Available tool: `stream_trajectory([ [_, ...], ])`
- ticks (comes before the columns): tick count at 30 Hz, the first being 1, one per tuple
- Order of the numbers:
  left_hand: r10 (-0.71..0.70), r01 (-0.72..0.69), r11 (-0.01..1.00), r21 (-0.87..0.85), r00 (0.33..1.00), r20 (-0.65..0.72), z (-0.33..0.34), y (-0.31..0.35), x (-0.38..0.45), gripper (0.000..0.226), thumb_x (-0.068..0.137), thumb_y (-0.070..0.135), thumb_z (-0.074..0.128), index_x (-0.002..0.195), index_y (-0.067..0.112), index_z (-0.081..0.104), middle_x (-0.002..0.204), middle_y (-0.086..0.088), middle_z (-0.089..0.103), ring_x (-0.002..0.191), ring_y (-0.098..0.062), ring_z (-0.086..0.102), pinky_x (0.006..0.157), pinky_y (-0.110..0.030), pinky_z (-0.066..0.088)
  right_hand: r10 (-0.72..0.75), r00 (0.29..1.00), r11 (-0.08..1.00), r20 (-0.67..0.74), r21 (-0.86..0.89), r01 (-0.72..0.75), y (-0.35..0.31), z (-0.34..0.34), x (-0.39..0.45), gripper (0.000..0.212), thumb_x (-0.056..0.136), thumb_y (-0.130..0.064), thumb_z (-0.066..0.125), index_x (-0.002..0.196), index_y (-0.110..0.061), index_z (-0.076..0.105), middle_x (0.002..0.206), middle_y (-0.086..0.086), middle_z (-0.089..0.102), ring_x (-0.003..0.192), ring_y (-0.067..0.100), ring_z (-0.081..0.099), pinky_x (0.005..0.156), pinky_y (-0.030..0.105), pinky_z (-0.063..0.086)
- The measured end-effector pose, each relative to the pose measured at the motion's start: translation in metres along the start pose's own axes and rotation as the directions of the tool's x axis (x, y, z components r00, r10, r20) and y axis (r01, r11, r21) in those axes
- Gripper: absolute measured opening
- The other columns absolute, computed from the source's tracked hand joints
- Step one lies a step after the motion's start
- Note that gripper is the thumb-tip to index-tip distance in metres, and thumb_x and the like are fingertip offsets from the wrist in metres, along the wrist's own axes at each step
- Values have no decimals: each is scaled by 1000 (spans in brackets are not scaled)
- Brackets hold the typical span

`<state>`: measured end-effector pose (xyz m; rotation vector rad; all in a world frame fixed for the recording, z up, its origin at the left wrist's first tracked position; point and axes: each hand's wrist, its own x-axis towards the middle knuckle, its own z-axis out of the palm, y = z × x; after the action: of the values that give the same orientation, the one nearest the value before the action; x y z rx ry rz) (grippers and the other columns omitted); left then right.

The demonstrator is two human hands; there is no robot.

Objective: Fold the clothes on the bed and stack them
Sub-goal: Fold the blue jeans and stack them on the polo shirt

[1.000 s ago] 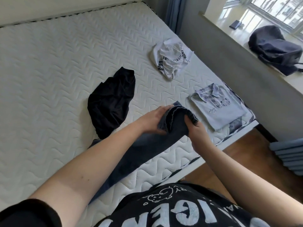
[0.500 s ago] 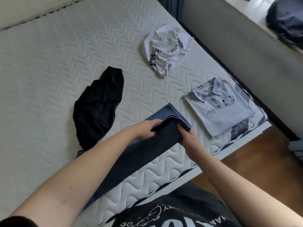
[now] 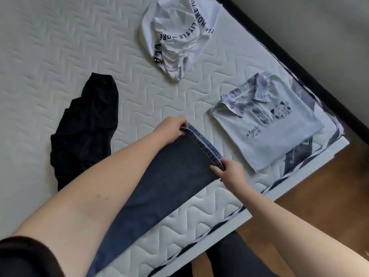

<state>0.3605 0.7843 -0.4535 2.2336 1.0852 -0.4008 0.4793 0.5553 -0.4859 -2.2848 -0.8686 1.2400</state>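
Dark denim jeans (image 3: 159, 188) lie stretched along the mattress (image 3: 50, 56) near its edge, left hand (image 3: 171, 129) and right hand (image 3: 229, 173) each pinching a corner of the hem. Just beside lies a folded pale polo shirt (image 3: 279, 136); a crumpled white tee (image 3: 179, 37) and black garment (image 3: 85, 124) sit farther off.

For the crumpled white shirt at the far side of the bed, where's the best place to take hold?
The white shirt lies bunched, with no clear hem or collar showing. Probably come from above and pinch a raised fold near its near end, then lift and shake it out to find the shoulders.
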Motion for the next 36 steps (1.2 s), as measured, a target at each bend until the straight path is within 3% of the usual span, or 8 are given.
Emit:
stream_trajectory([
  [6,-83,82,995,53,996,21,57,-19,79,29,84,20,74,112,14,66,118,-11,63,110,-30,58,87,-30,44,33,999,984,-13,-173,-35,44,17,66,40,87,-47,68,67,-21,46,62,-2,53,65,24,52,51,35,33],
  [9,-117,117,983,140,993,-10,76,-31,107,27,82,32,76,105,22,67,115,-5,62,111,-28,56,80,-29,35,-49,999,962,-19,-269,42,61,29,93,34,88,-46,67,84,-13,64,96,2,57,95,28,53,71,35,42],
  [11,-127,132,978,161,991,-42,88,-39,122,26,81,34,77,102,22,67,119,-5,54,116,-26,48,86,-32,34,-63,998,960,-28,-276,53,68,37,107,36,88,-44,68,92,-9,67,115,6,53,106,29,49,83,35,43],
  [15,-137,135,984,118,991,9,107,-50,141,26,83,25,75,104,14,63,120,-10,48,117,-29,46,94,-34,39,14,1000,972,-10,-234,-16,71,52,125,36,89,-44,66,94,-10,59,109,9,53,100,30,51,77,35,41],
  [22,-71,62,992,113,995,75,103,-44,156,22,80,21,78,98,12,67,107,-11,63,100,-29,59,75,-29,39,102,994,961,-38,-254,-108,72,45,133,37,87,-38,71,89,-18,40,85,2,54,82,28,51,65,36,35],
  [29,33,-36,997,-65,998,-47,122,-28,146,33,79,13,78,106,12,60,111,-6,56,103,-25,56,84,-29,41,155,976,963,-152,-197,-184,87,40,121,37,87,-35,71,100,-19,40,99,1,49,81,23,49,63,35,34],
  [32,-18,13,998,-61,996,-91,126,-40,127,51,82,15,75,128,19,54,128,-8,50,117,-26,53,99,-40,44,81,976,912,-202,-379,-154,83,41,119,43,86,-38,71,114,-16,47,109,6,52,97,28,55,74,39,43],
  [36,-45,41,998,-39,993,-108,125,-71,87,56,86,17,70,138,21,48,135,-8,48,123,-27,49,104,-41,40,-111,955,881,-275,-472,-34,79,50,99,48,83,-19,70,126,-11,52,112,15,51,101,36,50,86,44,38],
])
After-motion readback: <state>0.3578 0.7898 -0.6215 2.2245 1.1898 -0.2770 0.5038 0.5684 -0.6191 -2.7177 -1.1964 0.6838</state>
